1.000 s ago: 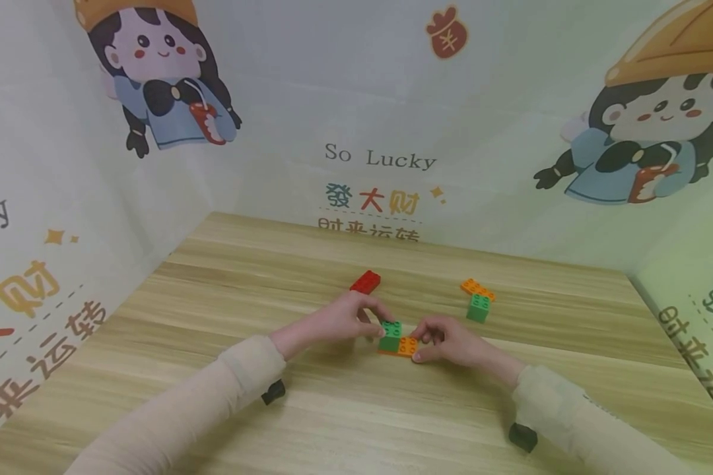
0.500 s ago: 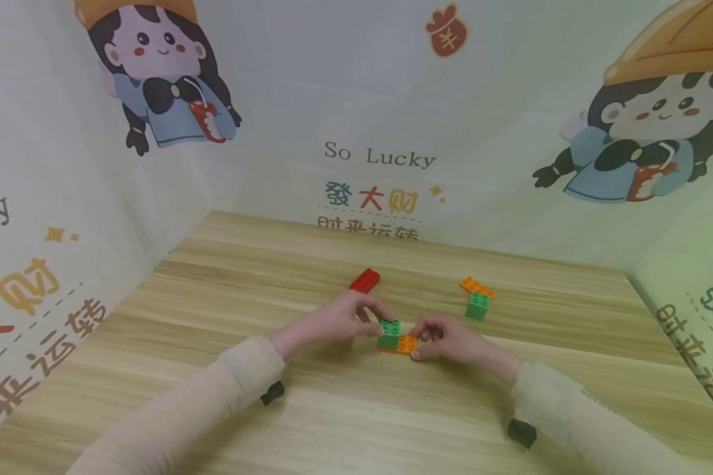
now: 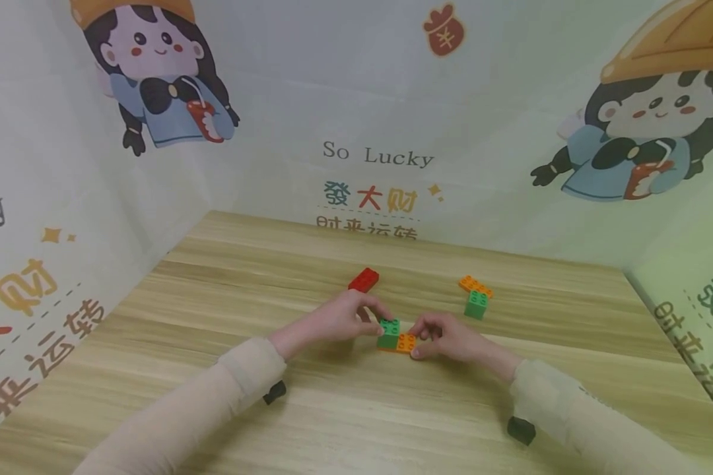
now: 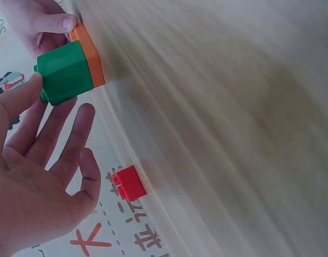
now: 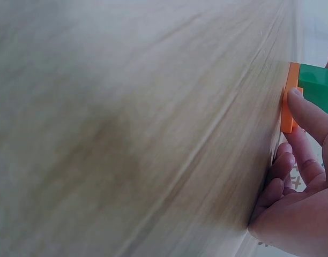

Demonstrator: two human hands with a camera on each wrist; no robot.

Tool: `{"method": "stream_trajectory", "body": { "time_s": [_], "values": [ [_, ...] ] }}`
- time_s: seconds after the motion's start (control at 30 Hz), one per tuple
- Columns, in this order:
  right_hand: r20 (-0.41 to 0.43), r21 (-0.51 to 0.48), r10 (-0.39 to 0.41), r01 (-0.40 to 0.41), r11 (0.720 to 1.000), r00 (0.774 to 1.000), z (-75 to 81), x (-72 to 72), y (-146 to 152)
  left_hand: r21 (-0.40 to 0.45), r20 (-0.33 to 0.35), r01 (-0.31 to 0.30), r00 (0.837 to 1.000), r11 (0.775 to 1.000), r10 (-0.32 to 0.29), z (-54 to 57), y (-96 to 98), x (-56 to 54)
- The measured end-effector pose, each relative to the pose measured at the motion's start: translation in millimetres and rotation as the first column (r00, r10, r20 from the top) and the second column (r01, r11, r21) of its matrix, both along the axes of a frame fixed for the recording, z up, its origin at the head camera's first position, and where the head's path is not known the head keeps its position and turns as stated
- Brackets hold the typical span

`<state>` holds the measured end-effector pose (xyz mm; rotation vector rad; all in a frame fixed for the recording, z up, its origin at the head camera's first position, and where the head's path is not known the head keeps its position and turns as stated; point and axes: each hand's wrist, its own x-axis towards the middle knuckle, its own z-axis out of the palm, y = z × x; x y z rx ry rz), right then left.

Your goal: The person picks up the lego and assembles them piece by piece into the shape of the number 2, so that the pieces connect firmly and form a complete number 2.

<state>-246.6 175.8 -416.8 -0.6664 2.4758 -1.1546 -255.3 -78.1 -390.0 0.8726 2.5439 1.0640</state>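
Observation:
A green block [image 3: 388,338] sits on the left half of a flat orange brick [image 3: 405,343], whose studs show on the right half. My left hand [image 3: 342,318] pinches the green block between thumb and fingers; the left wrist view shows the thumb on the studded side of the green block [image 4: 66,74]. The right hand [image 3: 451,340] grips the right end of the orange brick, and in the right wrist view its thumb presses on the orange brick [image 5: 288,110]. Both bricks lie on the wooden table [image 3: 333,409].
A red brick [image 3: 364,280] lies behind my left hand. Farther right, a second green block [image 3: 476,305] stands in front of another flat orange brick [image 3: 475,286]. A printed cloth [image 3: 481,132] hangs behind the table.
Both hands keep the same hold on the bricks. The head view shifts very slightly; nothing else visibly moves.

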Motion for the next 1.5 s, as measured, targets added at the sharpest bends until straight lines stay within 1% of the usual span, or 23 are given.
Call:
{"method": "stream_trajectory", "body": {
  "time_s": [0.27, 0.5, 0.67, 0.83, 1.03, 1.33, 1.5],
  "values": [
    [-0.004, 0.000, 0.004, -0.004, 1.000, 1.000, -0.6, 1.7, 0.6, -0.005, 0.007, 0.007, 1.000, 1.000, -0.007, 1.7, 0.7, 1.4],
    [-0.021, -0.002, 0.009, -0.010, 1.000, 1.000, -0.6, 2.5, 0.5, -0.013, 0.015, -0.010, 1.000, 1.000, 0.011, 0.8, 1.9, 2.5],
    [-0.014, 0.000, 0.002, -0.002, 1.000, 1.000, -0.8, 0.3, 0.4, -0.004, 0.005, -0.019, 1.000, 1.000, 0.019, 0.4, 1.9, 2.5],
    [-0.021, -0.003, 0.012, -0.012, 1.000, 1.000, -1.6, -0.5, 0.6, -0.004, -0.007, -0.018, 1.000, 1.000, 0.018, -0.1, 1.3, 2.7],
    [-0.027, -0.003, 0.015, -0.015, 1.000, 1.000, -1.9, -0.9, 0.4, 0.003, -0.002, -0.023, 1.000, 1.000, 0.023, 1.0, 0.5, 2.8],
    [-0.032, -0.016, 0.017, -0.017, 1.000, 0.999, -1.4, -1.3, 0.7, 0.011, 0.018, -0.009, 1.000, 1.000, 0.009, 2.8, -0.7, 0.7],
    [-0.039, -0.018, 0.020, -0.020, 1.000, 0.999, -1.5, 0.5, 0.3, 0.026, 0.019, 0.005, 1.000, 1.000, -0.006, 1.4, -1.5, 0.7]
  ]
}}
